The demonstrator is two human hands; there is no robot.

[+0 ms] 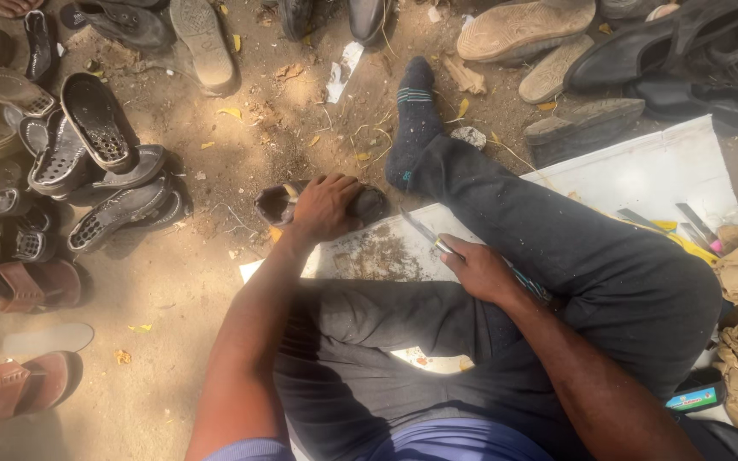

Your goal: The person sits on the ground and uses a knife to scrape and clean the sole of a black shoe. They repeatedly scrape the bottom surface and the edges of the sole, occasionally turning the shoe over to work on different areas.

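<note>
At frame centre, the left hand [325, 205] is gripping a worn dark leather shoe [284, 203] on the sandy ground; the right hand [478, 269] is closing around what seems a thin metal blade [424, 232], just right.

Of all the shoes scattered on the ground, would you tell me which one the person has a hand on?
The dark shoe under the left hand, beside the white sheet; every other shoe lies untouched.

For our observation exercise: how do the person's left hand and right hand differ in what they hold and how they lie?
The left hand presses palm-down on a dark shoe on the dirt, arm stretched forward. The right hand rests by the knee, closed around a thin metal blade over the white board. Both are bare.
</note>
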